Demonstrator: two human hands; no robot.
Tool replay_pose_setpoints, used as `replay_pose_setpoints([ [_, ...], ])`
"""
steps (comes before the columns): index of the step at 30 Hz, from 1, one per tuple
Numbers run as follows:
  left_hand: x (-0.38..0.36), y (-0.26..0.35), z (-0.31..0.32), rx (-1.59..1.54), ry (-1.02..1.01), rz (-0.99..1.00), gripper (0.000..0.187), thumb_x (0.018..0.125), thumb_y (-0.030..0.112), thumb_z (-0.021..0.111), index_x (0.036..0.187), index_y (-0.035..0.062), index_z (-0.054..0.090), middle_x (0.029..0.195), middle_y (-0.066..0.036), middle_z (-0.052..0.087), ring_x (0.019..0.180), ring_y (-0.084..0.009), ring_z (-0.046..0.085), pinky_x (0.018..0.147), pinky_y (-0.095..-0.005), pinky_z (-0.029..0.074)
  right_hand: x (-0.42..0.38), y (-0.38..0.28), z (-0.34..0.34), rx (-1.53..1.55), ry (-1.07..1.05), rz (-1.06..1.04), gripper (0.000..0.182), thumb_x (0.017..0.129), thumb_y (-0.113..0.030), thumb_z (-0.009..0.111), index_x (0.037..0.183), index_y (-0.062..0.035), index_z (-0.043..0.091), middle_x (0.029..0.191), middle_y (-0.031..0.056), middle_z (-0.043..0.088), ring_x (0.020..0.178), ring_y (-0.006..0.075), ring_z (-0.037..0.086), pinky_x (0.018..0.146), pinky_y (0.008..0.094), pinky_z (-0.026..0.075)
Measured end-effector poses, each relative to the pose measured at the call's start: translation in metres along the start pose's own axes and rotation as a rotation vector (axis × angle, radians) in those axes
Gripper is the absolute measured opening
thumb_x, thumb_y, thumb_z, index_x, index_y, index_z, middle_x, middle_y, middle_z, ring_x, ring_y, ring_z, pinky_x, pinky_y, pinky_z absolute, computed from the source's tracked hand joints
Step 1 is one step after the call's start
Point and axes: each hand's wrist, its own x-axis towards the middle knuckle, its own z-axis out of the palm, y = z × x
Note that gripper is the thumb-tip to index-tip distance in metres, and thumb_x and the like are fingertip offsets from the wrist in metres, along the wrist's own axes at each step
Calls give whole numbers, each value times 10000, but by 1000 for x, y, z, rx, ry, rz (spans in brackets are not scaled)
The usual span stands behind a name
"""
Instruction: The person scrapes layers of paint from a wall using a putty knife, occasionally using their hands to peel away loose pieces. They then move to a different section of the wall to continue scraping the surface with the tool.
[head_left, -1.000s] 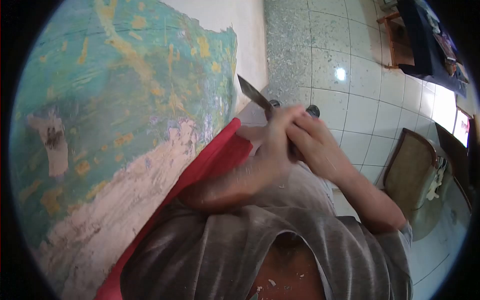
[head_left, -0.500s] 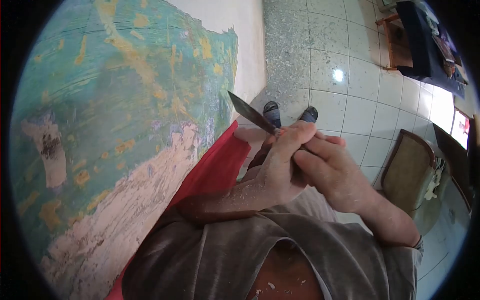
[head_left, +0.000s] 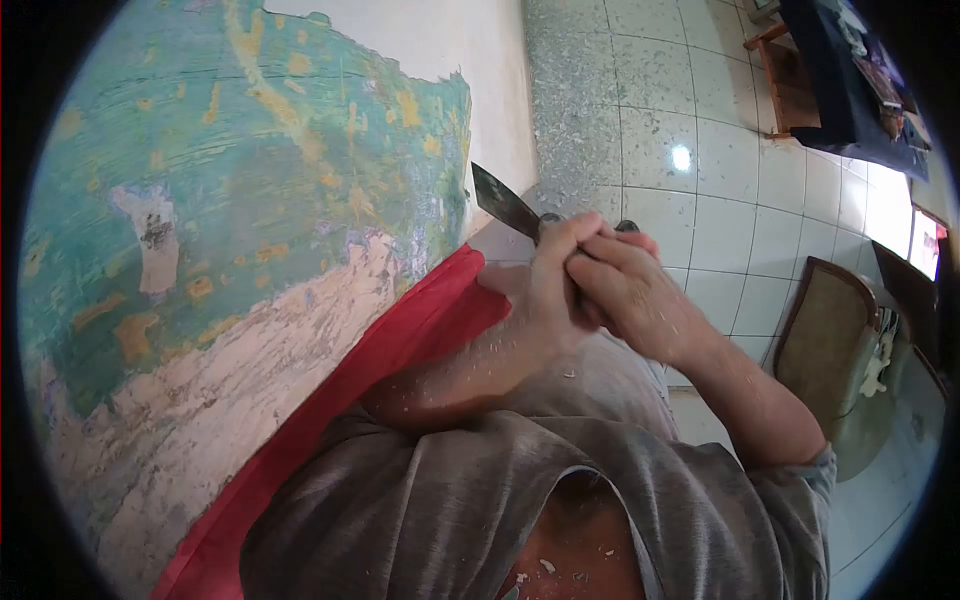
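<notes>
A scraper (head_left: 505, 207) with a flat, dark metal blade points up and left, its tip overlapping the edge of the pale bare plaster. My left hand (head_left: 556, 290) is closed around its handle, which the fingers hide. Pressed against it from the right, my right hand (head_left: 632, 296) is wrapped over the handle end and the left hand. To the left stands a wall (head_left: 255, 180) with worn green and yellow paint, bare in patches. Pale flakes dot both forearms.
A red cloth (head_left: 400, 330) hangs along the wall beside my left arm. Paint chips litter the tiled floor (head_left: 655, 150). At the right stand a cushioned chair (head_left: 825, 320) and, farther up, a table with a dark cloth (head_left: 835, 90).
Both hands and the scraper have moved up a little, the blade tip slightly right. My view has shifted, and the hands now cover more of my feet.
</notes>
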Motion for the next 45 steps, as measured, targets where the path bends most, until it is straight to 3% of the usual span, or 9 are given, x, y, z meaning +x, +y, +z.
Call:
replay_pose_setpoints([
  [3,-20,-1,27,-13,-70,49,290,957,352,509,903,75,580,991,-165,660,1040,-353,609,988,-515,459,-13,-34,4,381,206,125,238,912,-112,481,1028,41,621,1053,200,586,1012,338,607,856,389,506],
  [8,34,30,-39,-191,-49,133,282,939,327,526,895,55,582,975,-178,656,1008,-327,622,949,-477,470,64,50,59,-296,303,-171,217,846,-129,559,976,42,590,1045,222,597,975,375,600,851,442,494],
  [17,-11,12,10,169,39,168,316,945,327,507,899,23,581,946,-195,659,1019,-349,622,958,-484,478,18,-28,3,306,110,259,226,856,-124,519,988,39,604,1022,223,606,975,381,610,844,429,489],
  [18,6,17,-9,-87,101,133,325,951,325,491,913,18,588,926,-185,659,1019,-331,620,995,-464,461,38,15,27,-129,121,-105,238,891,-118,480,1006,47,607,1026,231,609,967,384,613,842,424,487],
  [21,51,44,-58,-342,-247,10,343,952,322,487,957,-5,591,926,-181,656,1026,-317,618,1017,-436,446,49,29,15,-129,125,-98,239,888,-120,484,1005,49,605,1022,232,610,964,387,610,841,425,487],
  [27,2,5,27,-74,40,58,300,928,319,557,827,39,587,914,-148,636,973,-284,618,951,-435,466,4,-15,-11,294,104,226,265,857,-138,510,1014,57,599,1007,228,610,943,398,596,835,431,484],
  [30,13,23,-3,-126,53,98,329,944,321,524,812,30,597,865,-142,641,981,-298,620,1006,-459,443,36,13,18,-58,142,-118,241,852,-96,537,1047,33,596,1012,187,581,935,361,587,821,397,481],
  [37,35,20,-4,-115,43,-24,322,948,325,533,923,11,593,1002,-186,637,1033,-332,615,1006,-463,440,36,30,-8,-86,16,35,282,901,-170,529,1091,23,607,1056,190,624,1036,324,627,900,411,497],
  [45,48,11,-10,-144,72,51,235,944,343,582,981,112,601,1036,-103,659,901,-187,637,742,-355,526,40,22,-25,261,-121,252,255,922,-141,514,1086,30,607,1096,166,615,1031,286,629,876,364,537],
])
